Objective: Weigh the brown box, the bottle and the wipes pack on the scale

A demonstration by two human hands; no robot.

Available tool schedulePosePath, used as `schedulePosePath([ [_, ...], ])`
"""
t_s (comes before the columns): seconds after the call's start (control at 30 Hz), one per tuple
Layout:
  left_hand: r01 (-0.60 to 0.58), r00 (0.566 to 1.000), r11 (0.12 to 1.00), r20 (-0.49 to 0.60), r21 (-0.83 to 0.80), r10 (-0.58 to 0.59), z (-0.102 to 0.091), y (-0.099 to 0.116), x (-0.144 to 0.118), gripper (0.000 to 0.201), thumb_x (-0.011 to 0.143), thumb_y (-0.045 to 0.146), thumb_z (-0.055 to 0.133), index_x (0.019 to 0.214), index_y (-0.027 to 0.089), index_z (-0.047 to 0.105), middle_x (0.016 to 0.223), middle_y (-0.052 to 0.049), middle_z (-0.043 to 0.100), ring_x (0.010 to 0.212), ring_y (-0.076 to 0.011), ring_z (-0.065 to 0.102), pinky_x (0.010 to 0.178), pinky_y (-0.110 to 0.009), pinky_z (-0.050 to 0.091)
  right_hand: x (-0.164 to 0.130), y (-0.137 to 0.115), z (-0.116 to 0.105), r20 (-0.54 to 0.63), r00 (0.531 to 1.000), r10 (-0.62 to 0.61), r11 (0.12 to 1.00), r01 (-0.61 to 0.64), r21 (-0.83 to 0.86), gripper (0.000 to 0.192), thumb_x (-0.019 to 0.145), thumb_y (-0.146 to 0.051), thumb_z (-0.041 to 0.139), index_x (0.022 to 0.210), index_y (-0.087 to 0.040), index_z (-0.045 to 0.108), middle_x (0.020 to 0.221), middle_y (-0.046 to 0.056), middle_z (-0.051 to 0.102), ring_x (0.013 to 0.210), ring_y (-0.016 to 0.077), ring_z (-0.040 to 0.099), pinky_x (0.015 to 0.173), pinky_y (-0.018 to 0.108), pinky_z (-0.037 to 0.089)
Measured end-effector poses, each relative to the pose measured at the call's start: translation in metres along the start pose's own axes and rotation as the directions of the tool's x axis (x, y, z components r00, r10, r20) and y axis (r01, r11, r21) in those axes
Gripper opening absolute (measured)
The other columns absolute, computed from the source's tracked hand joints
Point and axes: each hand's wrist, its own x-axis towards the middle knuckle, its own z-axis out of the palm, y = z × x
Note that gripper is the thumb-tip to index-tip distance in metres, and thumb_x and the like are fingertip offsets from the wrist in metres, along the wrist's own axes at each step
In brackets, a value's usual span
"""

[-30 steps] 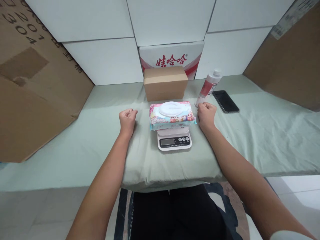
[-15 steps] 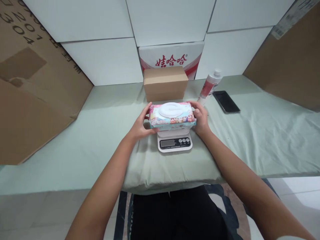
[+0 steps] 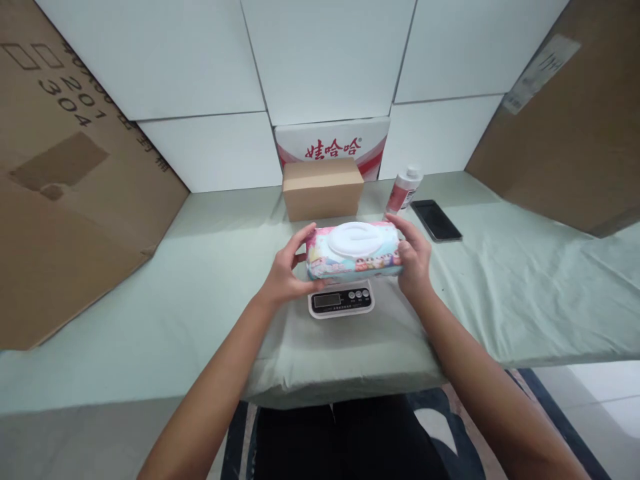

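Centre of frame: pack of wet wipes [image 3: 354,252], soft pink-and-blue wrapper, white oval flip lid on top, lid closed. Contents not visible.

Left hand [image 3: 289,268] grips the pack's left end, fingers curled over the top edge, thumb on the near side. Right hand [image 3: 414,257] clasps the right end the same way. Pack is held level between the two, just above the kitchen scale [image 3: 341,301]; whether it touches the platform cannot be told, since the pack hides it. Scale's display and three buttons show below the pack; reading too small to make out.

Scale sits on the desk [image 3: 210,280], under a pale green cloth.

Behind the pack, upper centre: brown cardboard box [image 3: 323,189], flaps shut, contents unseen. Behind it a white carton [image 3: 332,141] with red lettering.

Right of the box: white bottle [image 3: 403,190], red label, capped. Beside it, further right, a dark phone [image 3: 436,220] lying flat.
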Motion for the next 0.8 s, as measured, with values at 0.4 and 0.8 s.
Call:
schedulePosePath([
  [0.4, 0.03, 0.889, 1.0, 0.457, 0.009, -0.031, 0.165, 0.05, 0.086, 0.091, 0.075, 0.036, 0.087, 0.158, 0.027, 0.051, 0.159, -0.013, 0.056, 0.145, -0.0329, 0.054, 0.122, -0.048, 0.047, -0.014, 0.028, -0.184, -0.286, 0.943, 0.172, 0.969, -0.215, -0.125, 0.044, 0.079, -0.041, 0.06, 0.115, -0.021, 0.077, 0.11, 0.009, 0.078, 0.106, 0.0288, 0.07, 0.096, 0.044, 0.052],
  [0.8, -0.037, 0.988, 0.988, 0.157, 0.148, 0.013, 0.096, 0.038, 0.083, 0.069, 0.085, 0.061, 0.077, 0.146, 0.03, 0.062, 0.158, -0.012, 0.06, 0.147, -0.036, 0.052, 0.116, -0.051, 0.047, -0.005, -0.017, -0.175, -0.32, 0.947, -0.039, 0.764, -0.178, -0.62, 0.032, 0.087, -0.043, 0.063, 0.11, -0.025, 0.076, 0.118, 0.011, 0.076, 0.109, 0.0333, 0.067, 0.098, 0.059, 0.054],
])
